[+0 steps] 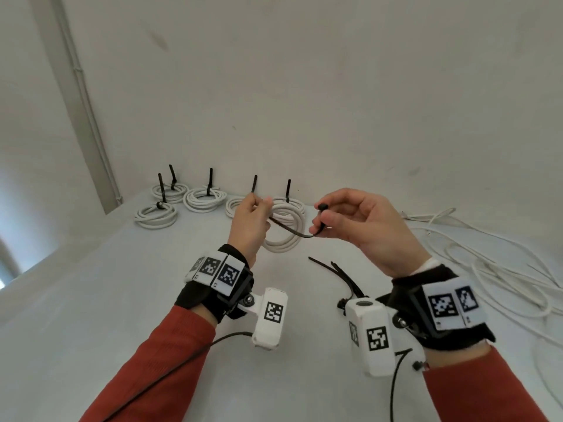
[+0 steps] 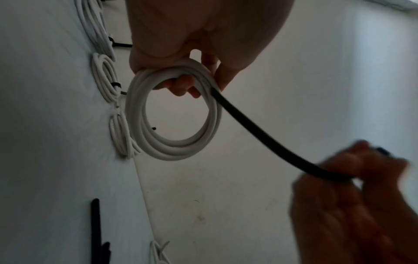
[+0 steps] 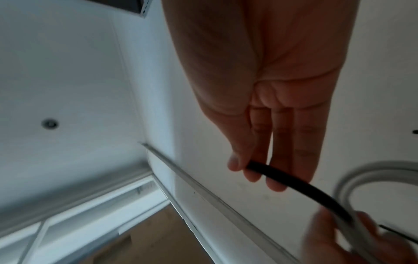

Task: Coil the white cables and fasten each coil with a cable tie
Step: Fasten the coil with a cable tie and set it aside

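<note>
My left hand (image 1: 256, 208) holds a white cable coil (image 1: 283, 239) up above the table (image 1: 122, 284), fingers curled through the ring. A black cable tie (image 1: 292, 231) runs from that grip across to my right hand (image 1: 318, 219), which pinches it near its head end. In the left wrist view, the left hand (image 2: 185, 84) grips the top of the coil (image 2: 172, 151), and the tie (image 2: 260, 139) slants down to the blurred right hand (image 2: 350, 187). The right wrist view has the right hand (image 3: 244, 166) pinching the tie (image 3: 305, 189), with the coil (image 3: 361, 167) blurred beyond.
Several tied coils (image 1: 205, 199) lie along the back wall, their black tie tails sticking up. Loose white cables (image 1: 487, 260) sprawl over the table's right side. Spare black ties (image 1: 341, 275) lie just under my right hand.
</note>
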The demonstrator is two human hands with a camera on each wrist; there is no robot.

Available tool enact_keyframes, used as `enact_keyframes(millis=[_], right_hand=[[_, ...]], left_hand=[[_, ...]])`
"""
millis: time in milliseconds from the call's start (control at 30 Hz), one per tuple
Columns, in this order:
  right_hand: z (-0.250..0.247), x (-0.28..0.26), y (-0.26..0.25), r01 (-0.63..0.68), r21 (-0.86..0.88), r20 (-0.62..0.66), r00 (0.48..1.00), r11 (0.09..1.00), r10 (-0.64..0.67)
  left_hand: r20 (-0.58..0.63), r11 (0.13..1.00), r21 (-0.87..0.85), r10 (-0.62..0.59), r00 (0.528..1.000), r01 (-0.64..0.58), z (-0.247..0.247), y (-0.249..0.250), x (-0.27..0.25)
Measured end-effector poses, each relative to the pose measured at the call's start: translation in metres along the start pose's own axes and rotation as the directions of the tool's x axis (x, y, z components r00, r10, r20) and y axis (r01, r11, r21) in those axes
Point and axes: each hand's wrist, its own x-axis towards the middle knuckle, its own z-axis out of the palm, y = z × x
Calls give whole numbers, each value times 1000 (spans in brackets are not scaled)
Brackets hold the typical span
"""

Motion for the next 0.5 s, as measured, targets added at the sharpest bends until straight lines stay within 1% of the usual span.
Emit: enact_keyframes(millis=[100, 167, 267, 367, 433, 500], right_hand=[[6, 8, 10, 13, -75, -46, 999, 997, -16], [5, 9, 12, 8, -111, -49, 999, 994, -14], [-1, 5, 9, -4, -105, -22, 1000, 995, 2], [-6, 4, 7, 29, -57, -48, 998, 998, -32], [-7, 6, 10, 70, -45, -88, 993, 996, -74], [-7, 9, 15, 119, -117, -127, 983, 986, -133]], left_hand=[[36, 998, -59, 18, 999, -16, 5, 7, -4], [46, 995, -93, 24, 999, -20, 7, 12, -3], [2, 991, -126, 50, 999, -50, 3, 18, 1], [-34, 990, -123, 68, 997, -72, -1, 18, 2], [-3, 990, -128, 53, 999, -53, 0, 18, 0], [69, 990, -137, 34, 997, -24, 6, 18, -4]])
